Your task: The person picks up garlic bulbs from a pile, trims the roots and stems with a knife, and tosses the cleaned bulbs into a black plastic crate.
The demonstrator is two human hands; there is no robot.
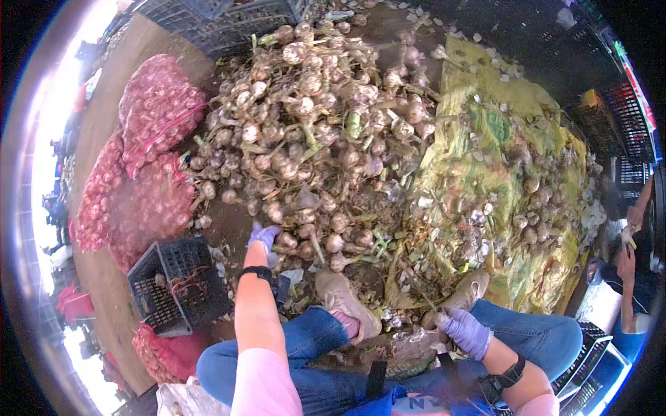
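Note:
A big heap of garlic bulbs [312, 125] with stalks lies on the ground in front of me. My left hand [263, 237], in a purple glove, reaches out to the near edge of the heap and touches bulbs there; whether it grips one is unclear. My right hand [463, 330], also purple-gloved, rests near my right knee with its fingers closed around a thin tool or stalk [420, 292]. My shoes [343, 299] sit among husks between the hands.
A black plastic crate [177, 284] stands left of my left arm. Red mesh sacks of garlic [149, 132] lie at left. A yellow sheet [499, 159] with loose bulbs spreads to the right. Another person's arms [628, 277] show at the right edge. Dark crates [222, 21] stand behind.

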